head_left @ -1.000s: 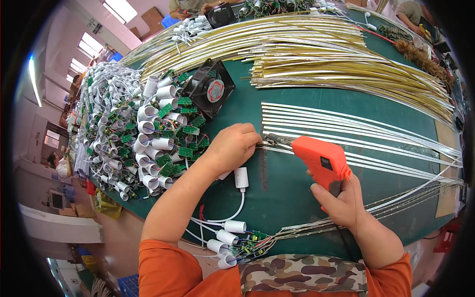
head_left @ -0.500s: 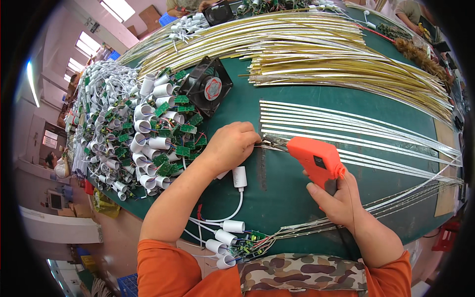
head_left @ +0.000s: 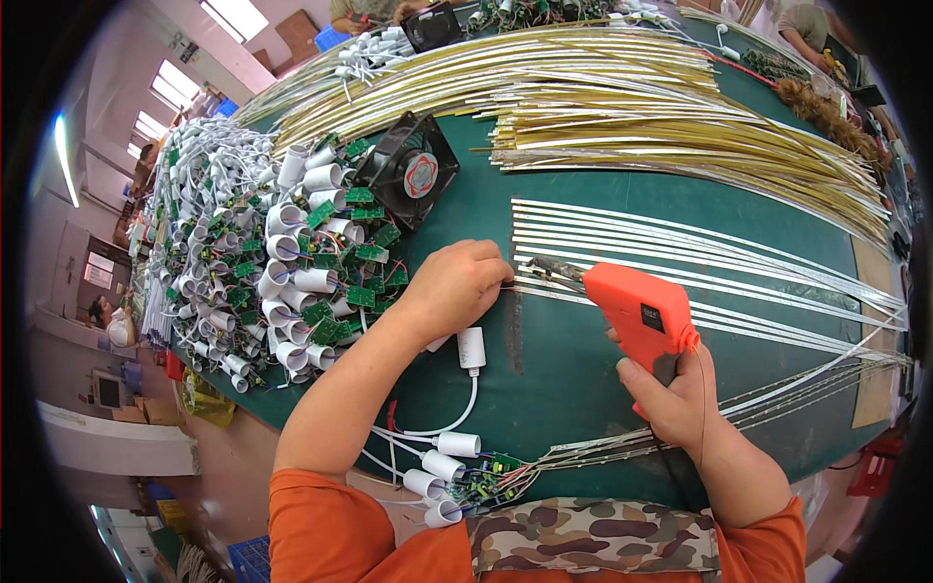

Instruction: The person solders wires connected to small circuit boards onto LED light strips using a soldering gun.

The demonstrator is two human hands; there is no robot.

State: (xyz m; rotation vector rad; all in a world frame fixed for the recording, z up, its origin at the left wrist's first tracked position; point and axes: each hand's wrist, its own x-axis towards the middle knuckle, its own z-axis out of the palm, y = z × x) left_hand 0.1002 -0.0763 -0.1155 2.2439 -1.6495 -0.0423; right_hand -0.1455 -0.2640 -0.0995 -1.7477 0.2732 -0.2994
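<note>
Head view: right hand (head_left: 680,403) grips orange glue gun (head_left: 641,313), nozzle pointing frame-left at strip end (head_left: 530,264) pinched under left hand (head_left: 465,287).

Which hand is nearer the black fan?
Left. The left hand rests just below the black fan; the right hand grips the orange glue gun, farther right.

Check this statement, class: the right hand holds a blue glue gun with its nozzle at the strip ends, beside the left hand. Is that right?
Not quite. The head view shows the glue gun in the right hand is orange, not blue. Its nozzle is at the strip ends, beside the left hand.
</note>
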